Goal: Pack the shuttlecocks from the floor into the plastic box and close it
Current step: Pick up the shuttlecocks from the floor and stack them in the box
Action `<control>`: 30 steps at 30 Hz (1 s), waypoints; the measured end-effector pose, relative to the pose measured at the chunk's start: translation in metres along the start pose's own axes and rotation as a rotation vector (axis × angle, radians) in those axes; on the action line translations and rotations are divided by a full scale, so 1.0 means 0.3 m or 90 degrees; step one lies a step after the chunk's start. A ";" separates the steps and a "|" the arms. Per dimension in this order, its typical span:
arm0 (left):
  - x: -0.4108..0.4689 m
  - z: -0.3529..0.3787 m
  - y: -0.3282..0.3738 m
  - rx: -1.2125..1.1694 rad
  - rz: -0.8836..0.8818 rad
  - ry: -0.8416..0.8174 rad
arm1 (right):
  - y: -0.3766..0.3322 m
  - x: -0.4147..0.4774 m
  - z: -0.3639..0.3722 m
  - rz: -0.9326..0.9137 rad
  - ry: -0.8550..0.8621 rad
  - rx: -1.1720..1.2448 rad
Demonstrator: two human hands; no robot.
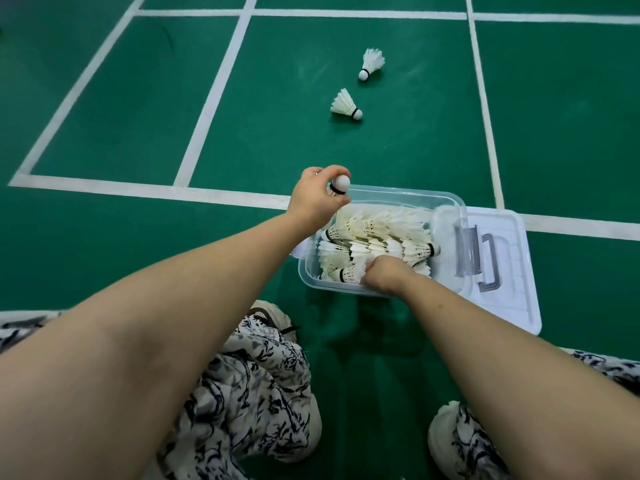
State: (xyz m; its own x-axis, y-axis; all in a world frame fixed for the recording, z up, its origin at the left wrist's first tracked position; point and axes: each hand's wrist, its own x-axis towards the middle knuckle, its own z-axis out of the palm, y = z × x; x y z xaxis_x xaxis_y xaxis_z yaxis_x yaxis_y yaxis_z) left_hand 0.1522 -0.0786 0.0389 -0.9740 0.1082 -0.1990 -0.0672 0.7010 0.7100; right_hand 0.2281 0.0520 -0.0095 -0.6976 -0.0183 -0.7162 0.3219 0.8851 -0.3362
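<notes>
Patterned trousers (263,393) and a white shoe (270,315) fill the bottom of the view, so the person seems to be crouching over the work; both bare forearms reach out from there. The left hand (317,199) hangs above the far left corner of the plastic box (450,202), its fingers pinching a shuttlecock (341,184) with the cork end up, probably so the feathers can go in first; the right hand (384,273) is sunk among the packed shuttlecocks (381,233), likely holding the pile down to make room, though its fingers are buried in feathers and I cannot tell whether they grip anything. The box looks nearly full; its lid (512,271) lies flat just beside it on the right, handle up, ready for closing. A near shuttlecock (346,105) and a far shuttlecock (372,64) lie on the floor (138,116), well beyond the box; that floor is green court matting crossed by white lines (214,95).
</notes>
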 end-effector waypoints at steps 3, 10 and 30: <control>-0.005 0.010 0.003 -0.025 -0.009 -0.055 | -0.006 -0.004 -0.013 -0.011 -0.064 0.029; -0.028 0.036 0.026 -0.018 0.017 -0.151 | 0.013 0.007 -0.030 -0.009 -0.058 0.129; -0.090 0.103 0.165 -0.193 0.070 -0.158 | 0.131 -0.109 -0.143 -0.004 0.040 1.033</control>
State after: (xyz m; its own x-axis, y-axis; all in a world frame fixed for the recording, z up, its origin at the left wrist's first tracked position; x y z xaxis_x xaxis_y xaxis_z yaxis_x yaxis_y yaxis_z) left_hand 0.1819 -0.0251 0.0585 -0.8997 0.3635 -0.2416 -0.0626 0.4404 0.8956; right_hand 0.2361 0.1073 0.0269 -0.7117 0.0344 -0.7017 0.5911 -0.5105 -0.6245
